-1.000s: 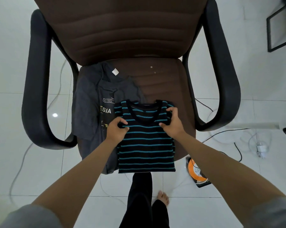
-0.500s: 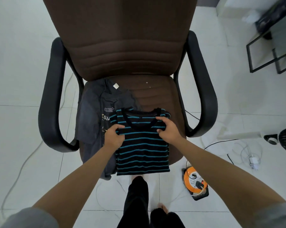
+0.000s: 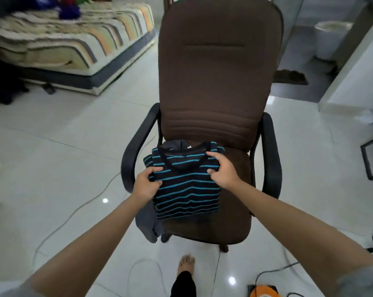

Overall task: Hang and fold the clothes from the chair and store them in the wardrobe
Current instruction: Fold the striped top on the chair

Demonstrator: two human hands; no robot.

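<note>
A folded black shirt with blue stripes (image 3: 187,189) is lifted just above the seat of the brown office chair (image 3: 219,82). My left hand (image 3: 147,185) grips its left edge and my right hand (image 3: 223,171) grips its right shoulder by the collar. A dark grey T-shirt (image 3: 148,224) lies beneath it on the left of the seat and hangs over the front edge, mostly hidden by the striped shirt.
A bed with a striped cover (image 3: 69,37) stands at the back left. Cables (image 3: 74,213) run over the white tiled floor. An orange cable reel (image 3: 264,291) lies at the bottom right. A black metal frame (image 3: 372,159) is at the right. My bare foot (image 3: 186,265) stands in front of the chair.
The striped shirt has come up off the seat in both hands. My head has lifted, so the chair back, the bed and more of the room have come into view.
</note>
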